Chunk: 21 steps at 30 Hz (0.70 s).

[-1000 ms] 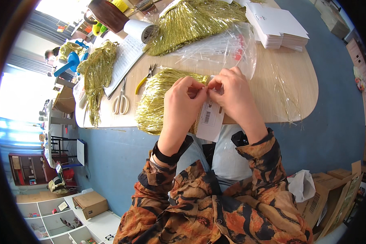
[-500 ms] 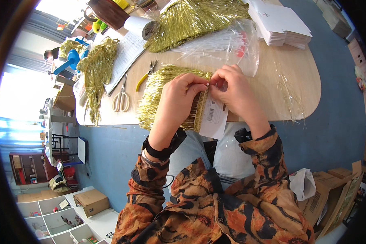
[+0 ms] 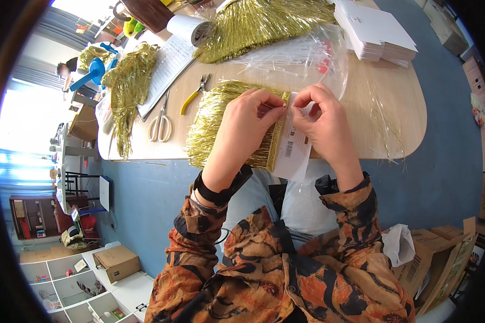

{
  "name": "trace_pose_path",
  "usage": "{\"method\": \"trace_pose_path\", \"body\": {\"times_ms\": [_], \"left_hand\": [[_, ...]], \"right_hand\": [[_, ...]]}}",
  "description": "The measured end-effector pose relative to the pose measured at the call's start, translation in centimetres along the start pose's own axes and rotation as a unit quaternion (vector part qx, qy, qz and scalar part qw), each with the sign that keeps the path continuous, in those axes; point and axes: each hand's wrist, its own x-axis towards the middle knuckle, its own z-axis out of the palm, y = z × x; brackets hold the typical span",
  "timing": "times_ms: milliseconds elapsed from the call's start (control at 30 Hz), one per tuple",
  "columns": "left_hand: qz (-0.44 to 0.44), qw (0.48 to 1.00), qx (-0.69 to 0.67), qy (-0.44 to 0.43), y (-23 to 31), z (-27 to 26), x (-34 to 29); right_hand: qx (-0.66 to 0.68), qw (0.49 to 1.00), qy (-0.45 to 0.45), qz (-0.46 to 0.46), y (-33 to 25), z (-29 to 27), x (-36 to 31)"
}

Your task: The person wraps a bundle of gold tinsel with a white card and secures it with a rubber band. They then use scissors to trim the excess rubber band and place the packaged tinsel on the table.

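Note:
A gold tinsel fringe lies at the table's front edge, its glittery band running along the right side. Beside the band, a white card with a barcode hangs partly over the edge. My left hand rests across the fringe, thumb and forefinger closed at the band's upper end, where a tiny white spot shows at the fingertips. Just to the right, over the card, my right hand is closed in a pinch. Whatever is between its fingertips is too small to make out. A small gap separates the two hands.
Scissors and yellow-handled cutting pliers lie left of the fringe. More gold fringe, a clear plastic bag and stacked white cards are farther back. Loose tinsel strands lie right. Another person is far left.
My right hand has drawn slightly away to the right from my left fingertips. The fringe, card and both hands sit a little farther right in the picture.

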Motion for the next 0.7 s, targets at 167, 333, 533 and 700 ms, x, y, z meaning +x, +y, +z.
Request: {"method": "trace_pose_path", "body": {"times_ms": [167, 333, 533, 700], "left_hand": [[-0.002, 1.000, -0.016, 0.016, -0.2, 0.4, -0.2], [-0.026, 0.998, -0.024, 0.042, -0.1, 0.9, -0.4], [0.003, 0.994, -0.029, 0.109, 0.1, 1.9, -1.1], [-0.011, 0.993, -0.070, 0.089, -0.7, 1.7, -1.0]], "right_hand": [[0.064, 0.995, -0.025, 0.076, 0.1, 0.5, 0.1], [0.081, 0.993, -0.041, 0.081, 0.2, 0.5, 0.8], [0.034, 0.997, -0.042, 0.061, -0.1, 0.6, 0.8], [0.008, 0.999, -0.027, 0.019, 0.0, 1.1, 0.7]]}}
